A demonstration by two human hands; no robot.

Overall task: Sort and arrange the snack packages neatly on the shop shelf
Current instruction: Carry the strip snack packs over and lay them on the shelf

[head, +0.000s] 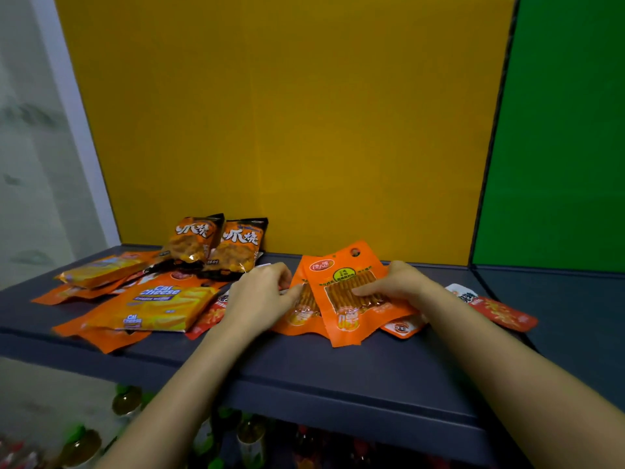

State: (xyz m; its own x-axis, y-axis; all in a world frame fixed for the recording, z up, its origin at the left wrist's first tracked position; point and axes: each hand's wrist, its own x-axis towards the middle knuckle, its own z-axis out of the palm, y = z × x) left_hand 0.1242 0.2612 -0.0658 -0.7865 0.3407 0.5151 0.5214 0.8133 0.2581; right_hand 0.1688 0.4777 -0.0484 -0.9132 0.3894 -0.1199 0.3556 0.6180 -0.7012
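Observation:
Two flat orange stick-snack packets lie overlapped in the middle of the dark shelf [338,374]. My right hand [402,282] presses its fingers on the top packet [351,299]. My left hand [263,292] pinches the left edge of the packet underneath [299,316]. A yellow Cat Cheese bag [152,306] rests on other orange packets at the left. Two puffy orange-and-black bags [216,243] lean at the back. A red packet [500,309] lies to the right, partly behind my right forearm.
A yellow back panel [287,113] rises behind the shelf, with a green panel [558,130] to its right. A second yellow bag [101,270] lies at the far left. Bottles [126,401] stand on the level below. Bare shelf shows at the right end.

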